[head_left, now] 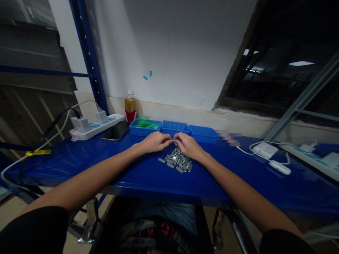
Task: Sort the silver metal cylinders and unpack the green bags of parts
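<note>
My left hand [156,141] and my right hand [187,144] meet at their fingertips above the blue table [159,181], just in front of the blue trays. Both are closed in a pinch around a small piece [173,140] between them, too small to make out. Right below and partly under my right hand lies a loose pile of small grey metal parts [178,159]. A round whitish piece [174,158] rests on the pile.
Behind my hands stand three blue trays, the left one [141,131] holding green pieces [145,123]. A bottle [130,107], a phone [115,131] and a power strip [99,126] are at the left. A white case [279,167], cables and another power strip [312,158] lie right.
</note>
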`<state>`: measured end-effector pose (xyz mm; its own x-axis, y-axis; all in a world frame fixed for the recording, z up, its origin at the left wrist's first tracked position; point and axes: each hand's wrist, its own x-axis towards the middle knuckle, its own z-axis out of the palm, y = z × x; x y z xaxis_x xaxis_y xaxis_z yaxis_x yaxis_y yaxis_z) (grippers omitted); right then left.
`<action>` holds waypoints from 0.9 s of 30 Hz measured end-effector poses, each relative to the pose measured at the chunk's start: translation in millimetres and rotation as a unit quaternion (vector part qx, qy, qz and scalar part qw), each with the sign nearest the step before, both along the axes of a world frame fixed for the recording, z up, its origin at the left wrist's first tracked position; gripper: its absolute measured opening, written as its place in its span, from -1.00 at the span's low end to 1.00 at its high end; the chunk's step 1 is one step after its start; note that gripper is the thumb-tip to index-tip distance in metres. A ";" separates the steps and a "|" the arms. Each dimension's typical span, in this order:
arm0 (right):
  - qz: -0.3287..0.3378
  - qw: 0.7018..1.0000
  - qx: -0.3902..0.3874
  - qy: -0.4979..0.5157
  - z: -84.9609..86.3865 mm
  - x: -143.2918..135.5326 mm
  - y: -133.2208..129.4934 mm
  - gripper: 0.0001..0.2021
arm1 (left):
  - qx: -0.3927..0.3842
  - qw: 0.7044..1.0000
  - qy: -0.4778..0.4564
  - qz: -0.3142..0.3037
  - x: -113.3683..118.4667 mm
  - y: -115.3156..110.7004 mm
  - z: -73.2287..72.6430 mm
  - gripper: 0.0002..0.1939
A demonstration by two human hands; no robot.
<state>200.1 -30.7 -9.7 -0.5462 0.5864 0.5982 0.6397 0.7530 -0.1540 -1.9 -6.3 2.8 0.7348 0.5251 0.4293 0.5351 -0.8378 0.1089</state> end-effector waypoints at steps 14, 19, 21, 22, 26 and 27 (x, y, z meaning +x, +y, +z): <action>-0.015 1.000 -0.017 -0.002 -1.9 0.0 0.9 -0.89 | -0.030 0.999 -0.023 -0.019 -0.2 -1.5 0.5 -0.74; -0.017 1.000 -0.015 0.002 -1.7 -0.4 -0.3 -0.90 | -0.026 0.999 -0.025 -0.018 -0.9 -1.3 1.7 -0.75; -0.020 1.000 -0.018 0.006 -1.7 -0.9 -1.6 -0.88 | -0.020 0.999 -0.022 -0.014 -1.1 -0.9 2.0 -0.74; -0.021 1.000 -0.020 0.008 -1.7 -1.1 -2.2 -0.85 | -0.017 1.000 -0.019 -0.013 -1.1 -0.8 2.3 -0.74; -0.018 1.000 -0.004 0.008 -1.0 -1.7 -3.2 -0.88 | -0.016 1.000 -0.010 -0.007 -1.2 -1.3 3.1 -0.73; -0.017 1.000 0.003 0.006 -0.9 -1.6 -2.9 -0.91 | -0.017 1.000 -0.009 -0.005 -1.2 -1.4 3.0 -0.73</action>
<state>198.4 -33.6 -10.6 -0.5185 0.6001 0.6091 0.6625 0.7323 -0.1575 -3.2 -7.7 5.8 0.7324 0.5321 0.4248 0.5243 -0.8388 0.1468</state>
